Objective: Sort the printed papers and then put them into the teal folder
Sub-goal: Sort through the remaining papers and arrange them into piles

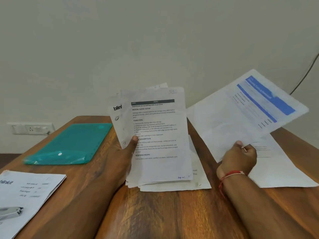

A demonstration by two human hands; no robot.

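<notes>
- Two hands are busy, and they are well apart.
- The left hand (127, 152) grips a stack (155, 135) of printed papers and holds it up, with the thumb on the front page.
- The front page has black words. A sheet that says "blin" peeks out behind it on the left.
- The right hand (241, 156) pinches a blue sheet (250, 109) by its low edge. The sheet is up in the air and tilted, to the right of the stack.
- The teal folder (72, 144) lies flat on the table (155, 213), to the left of the stack and not touching it.
- A white page (284, 169) lies flat on the table under the right hand.
- A blinkit page (29, 190) lies at the near left, and a stapler (10, 212) sits on it.
- A red thread (229, 175) goes round the right wrist.
</notes>
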